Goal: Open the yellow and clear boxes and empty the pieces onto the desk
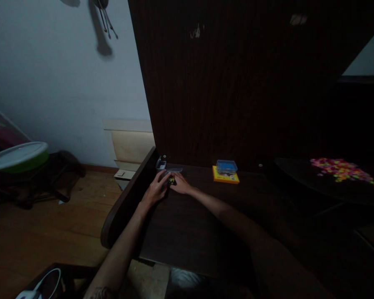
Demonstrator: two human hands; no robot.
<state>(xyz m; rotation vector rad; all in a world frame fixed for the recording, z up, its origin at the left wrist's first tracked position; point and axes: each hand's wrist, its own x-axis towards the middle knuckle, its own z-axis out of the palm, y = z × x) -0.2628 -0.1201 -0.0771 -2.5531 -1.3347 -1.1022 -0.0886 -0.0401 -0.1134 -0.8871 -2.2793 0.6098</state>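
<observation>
My left hand and my right hand meet near the back left of the dark wooden desktop. Their fingers curve inward from both sides around a small cluster of yellow and black pieces. Just behind the fingers, a clear plastic edge shows, perhaps part of a bag or box; the hands cover most of it. A small clear container stands behind my left hand, in the desk's corner. Dim light and the fingers hide the exact shape of what is held.
To the right, a clear box with blue contents rests on a yellow box. A raised side board borders the desk's left. Many pink and yellow bits lie on a dark surface at far right.
</observation>
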